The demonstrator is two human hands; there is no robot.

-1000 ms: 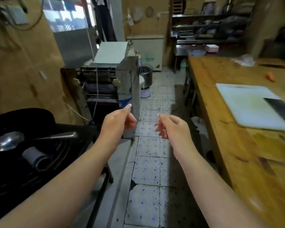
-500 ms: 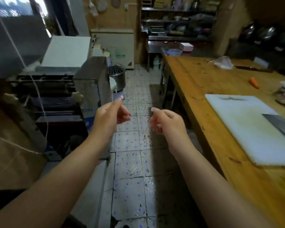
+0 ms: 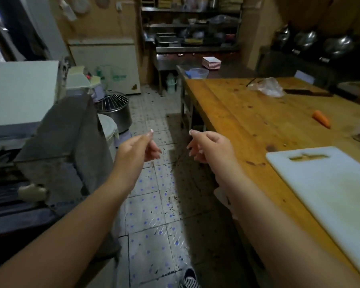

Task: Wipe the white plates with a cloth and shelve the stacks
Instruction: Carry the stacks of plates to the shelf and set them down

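A stack of white square plates (image 3: 211, 63) with red edges sits on the metal counter (image 3: 233, 69) at the far end of the room. Behind it stands a metal shelf rack (image 3: 192, 28) loaded with trays and containers. My left hand (image 3: 136, 149) and my right hand (image 3: 206, 146) are held out in front of me over the tiled aisle, far from the plates. Both have loosely curled fingers and hold nothing. No cloth is plainly visible; something blue lies by a clear bowl (image 3: 197, 73) near the plates.
A long wooden table (image 3: 247, 121) runs along the right with a white cutting board (image 3: 330, 183), a carrot (image 3: 321, 118), a plastic bag (image 3: 267, 87) and a knife (image 3: 306, 92). Machines (image 3: 67, 142) and a mixer bowl (image 3: 114, 113) line the left. The tiled floor (image 3: 158, 183) leads ahead.
The view has swung right and forward along the aisle; the black wok and ladle on the left have left the frame. Both hands keep the same empty, loosely curled pose.
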